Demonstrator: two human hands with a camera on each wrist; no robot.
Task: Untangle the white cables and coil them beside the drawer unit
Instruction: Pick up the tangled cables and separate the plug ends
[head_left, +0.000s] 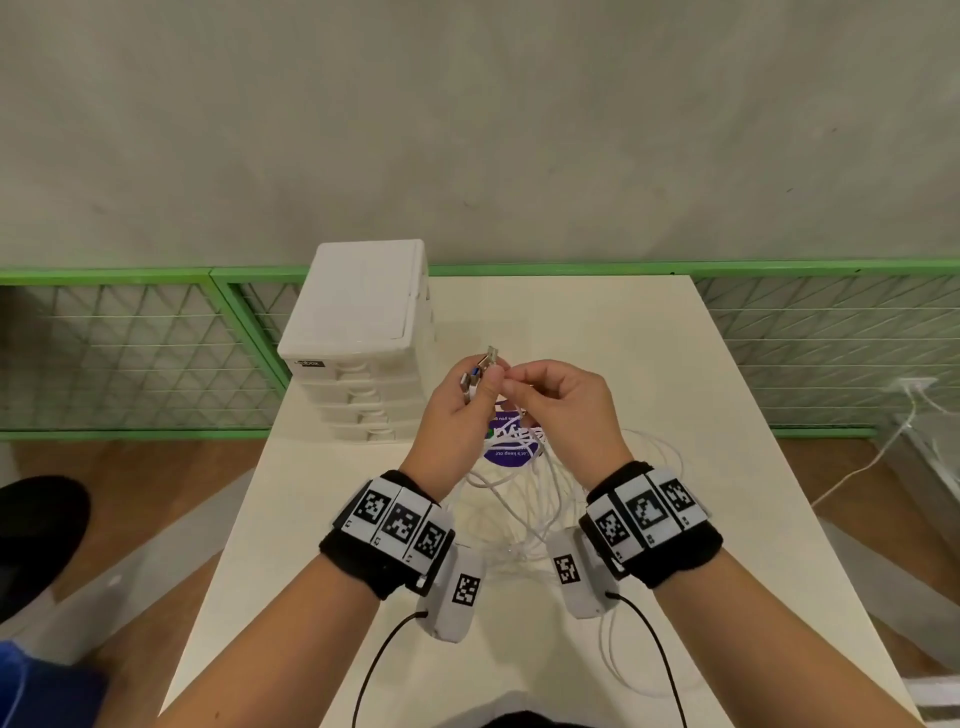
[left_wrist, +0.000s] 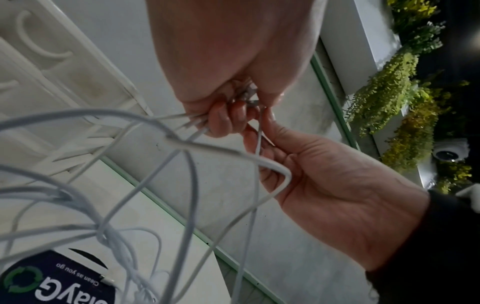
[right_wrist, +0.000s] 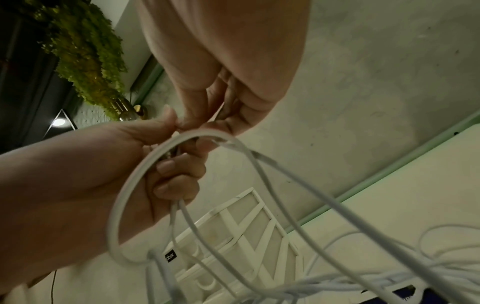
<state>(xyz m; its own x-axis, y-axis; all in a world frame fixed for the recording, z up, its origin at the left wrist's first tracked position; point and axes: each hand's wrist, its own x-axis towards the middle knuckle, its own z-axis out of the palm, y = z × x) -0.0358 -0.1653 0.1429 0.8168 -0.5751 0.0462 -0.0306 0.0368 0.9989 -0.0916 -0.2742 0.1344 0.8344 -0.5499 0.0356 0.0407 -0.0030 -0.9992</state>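
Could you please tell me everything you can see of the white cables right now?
The white cables are thin, smooth, round cords, tangled in loose loops. Several ends with metal USB plugs are bunched in the left hand, raised above the table; the right hand pinches one strand beside them. The rest hangs down and lies heaped on the table, right of the drawer unit.

Surface: white table (head_left: 597, 332), rectangular, its far edge against a green-framed mesh fence.
Far left corner: white plastic drawer unit (head_left: 363, 332), upright on the tabletop, drawer fronts facing the near edge.
Centre: round purple sticker (head_left: 511, 447) with white lettering, flat on the top.
Centre to near right: tangle of white cables (head_left: 524, 499), loose loops lying across the sticker.
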